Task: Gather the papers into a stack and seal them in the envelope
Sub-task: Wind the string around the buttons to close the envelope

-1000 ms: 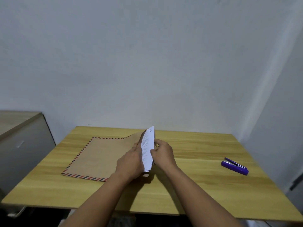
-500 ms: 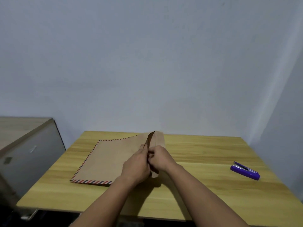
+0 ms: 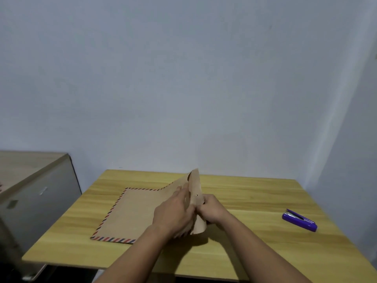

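Shows as two forearms and two hands, bare throughout, with cloth nowhere on the visible length. Left forearm [image 3: 130, 256]: wide where cut off by the bottom edge of the view, narrowing evenly to the wrist, smooth in outline. Right forearm [image 3: 261, 248]: much the same build, long and tapering, with a faint ridge of tendon near the wrist. Left hand [image 3: 173, 211]: broad back turned to the camera, knuckles as a low row of bumps, fingers partly hidden. Right hand [image 3: 212, 211]: rounded back, knuckles lightly marked, thumb side partly hidden. Nails and finer skin detail too small and blurred to tell.
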{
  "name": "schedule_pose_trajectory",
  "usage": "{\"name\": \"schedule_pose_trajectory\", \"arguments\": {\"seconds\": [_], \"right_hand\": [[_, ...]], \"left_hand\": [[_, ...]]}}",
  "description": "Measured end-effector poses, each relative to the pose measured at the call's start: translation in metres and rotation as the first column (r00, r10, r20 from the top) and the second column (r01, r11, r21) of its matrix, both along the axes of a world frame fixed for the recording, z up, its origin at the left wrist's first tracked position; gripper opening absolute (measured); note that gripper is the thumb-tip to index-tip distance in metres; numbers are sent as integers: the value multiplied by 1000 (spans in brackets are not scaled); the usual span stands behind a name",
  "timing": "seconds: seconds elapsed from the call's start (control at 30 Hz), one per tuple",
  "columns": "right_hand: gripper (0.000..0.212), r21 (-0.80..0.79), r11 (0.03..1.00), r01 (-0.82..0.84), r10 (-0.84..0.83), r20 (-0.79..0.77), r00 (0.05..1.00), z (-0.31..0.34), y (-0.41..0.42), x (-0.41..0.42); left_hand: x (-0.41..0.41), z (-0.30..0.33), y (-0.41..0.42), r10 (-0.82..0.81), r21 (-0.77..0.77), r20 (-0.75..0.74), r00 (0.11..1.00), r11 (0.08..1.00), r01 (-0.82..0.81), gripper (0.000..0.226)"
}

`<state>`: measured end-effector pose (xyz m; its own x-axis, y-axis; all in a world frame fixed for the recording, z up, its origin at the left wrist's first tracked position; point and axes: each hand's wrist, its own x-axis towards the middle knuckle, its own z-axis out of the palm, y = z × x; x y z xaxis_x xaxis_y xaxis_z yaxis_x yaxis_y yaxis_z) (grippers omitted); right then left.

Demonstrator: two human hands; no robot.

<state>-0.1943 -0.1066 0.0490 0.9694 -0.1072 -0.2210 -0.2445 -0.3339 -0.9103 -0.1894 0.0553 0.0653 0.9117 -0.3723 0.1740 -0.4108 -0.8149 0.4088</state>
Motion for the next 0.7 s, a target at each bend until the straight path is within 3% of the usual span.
{"name": "schedule_pose_trajectory", "arguments": {"seconds": [0.13,0.23,0.33,0.43,0.5,0.7], "right_hand": [[25,-323,926,-194,142,-178,974,33,-40,14],[28,-606,742,-286,125,-295,947,54,-68,40],[8,-771,606,-197,55,-207,977,62,-74,76],[11,-844,536,-13,60,23,998,53,-60,119],[20,-842,538,29,114,108,988,40,-46,141],[25,-824,553,-120,324,80,943,-6,-36,172]], "left_hand": [[12,-1,13,-12,-36,65,998,999,15,74],[34,-15,27,4,13,79,997,1000,-5,76],[66,-35,40,36,64,57,998,997,-39,85],[93,-54,47,55,98,6,998,994,-55,103],[104,-66,49,66,119,-6,998,991,-65,114],[126,-98,54,41,153,39,998,987,-46,117]]}}
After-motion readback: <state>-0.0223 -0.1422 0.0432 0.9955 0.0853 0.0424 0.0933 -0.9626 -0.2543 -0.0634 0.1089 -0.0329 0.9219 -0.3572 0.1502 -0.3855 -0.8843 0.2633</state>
